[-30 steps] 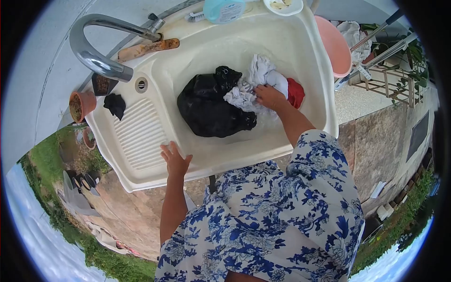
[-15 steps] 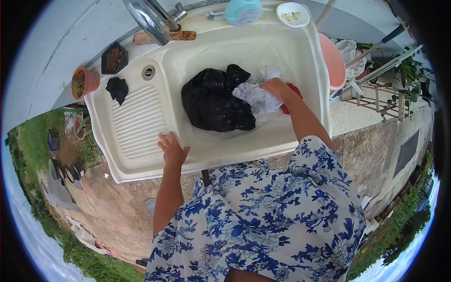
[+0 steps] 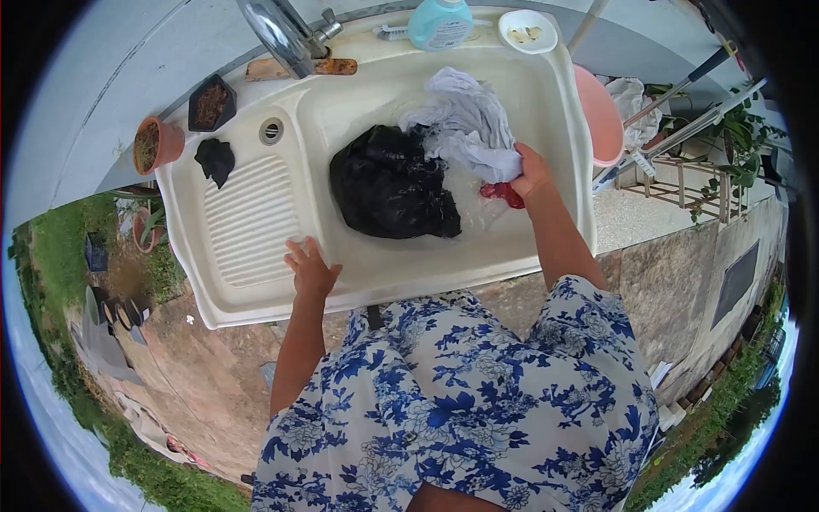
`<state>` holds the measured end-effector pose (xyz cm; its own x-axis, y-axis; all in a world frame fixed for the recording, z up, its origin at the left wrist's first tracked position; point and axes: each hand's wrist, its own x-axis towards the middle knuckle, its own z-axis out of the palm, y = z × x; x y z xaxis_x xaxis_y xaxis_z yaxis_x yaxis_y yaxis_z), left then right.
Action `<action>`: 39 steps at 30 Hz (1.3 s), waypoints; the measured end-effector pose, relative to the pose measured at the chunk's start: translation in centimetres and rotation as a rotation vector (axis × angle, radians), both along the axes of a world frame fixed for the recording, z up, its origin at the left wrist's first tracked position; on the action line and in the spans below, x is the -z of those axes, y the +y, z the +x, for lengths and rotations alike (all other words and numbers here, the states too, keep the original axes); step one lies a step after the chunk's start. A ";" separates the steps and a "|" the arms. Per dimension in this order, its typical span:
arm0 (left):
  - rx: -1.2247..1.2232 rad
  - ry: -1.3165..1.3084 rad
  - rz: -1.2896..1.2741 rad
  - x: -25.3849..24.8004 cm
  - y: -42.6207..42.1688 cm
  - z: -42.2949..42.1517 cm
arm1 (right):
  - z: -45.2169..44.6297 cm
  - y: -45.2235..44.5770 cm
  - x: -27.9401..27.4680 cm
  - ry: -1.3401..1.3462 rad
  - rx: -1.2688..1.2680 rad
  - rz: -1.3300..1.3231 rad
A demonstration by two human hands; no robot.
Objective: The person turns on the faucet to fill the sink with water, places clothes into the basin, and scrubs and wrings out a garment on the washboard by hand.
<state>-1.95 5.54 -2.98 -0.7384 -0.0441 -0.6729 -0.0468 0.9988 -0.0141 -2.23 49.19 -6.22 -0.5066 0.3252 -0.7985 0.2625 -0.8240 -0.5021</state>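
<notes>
A light white-grey cloth (image 3: 467,119) stretches across the right part of the sink basin (image 3: 375,260), its lower right end gripped by my right hand (image 3: 533,173). Just below that end, beside my fingers, lies a red cloth (image 3: 503,195). Left of them a bulky wet black cloth (image 3: 388,183) rests in the basin, partly overlapped by the light cloth. My left hand (image 3: 311,270) is spread with nothing in it, resting by the lower right corner of the ribbed washboard (image 3: 247,222). A small black cloth (image 3: 215,162) lies at the washboard's upper left.
Along the sink's back are a tap (image 3: 277,34), a wood-handled tool (image 3: 303,68), a brush (image 3: 392,33), a blue bottle (image 3: 440,24) and a white dish (image 3: 527,32). Plant pots (image 3: 159,146) stand left; a pink basin (image 3: 599,118) is at right.
The light cloth has been pulled and spread upward and right, with my right hand at its end. The view has shifted, showing the sink higher in the frame. My left hand stays by the washboard.
</notes>
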 end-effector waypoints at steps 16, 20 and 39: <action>0.028 -0.015 -0.037 0.3 -0.3 0.5 | -2.7 -7.9 8.4 -0.265 -1.591 1.677; 0.036 -0.024 -0.035 0.4 -0.4 0.5 | -2.8 -2.3 12.7 -0.466 -1.797 1.392; 0.076 -0.014 -0.073 1.3 0.2 -0.3 | 0.1 -2.5 -7.1 0.076 -0.512 0.664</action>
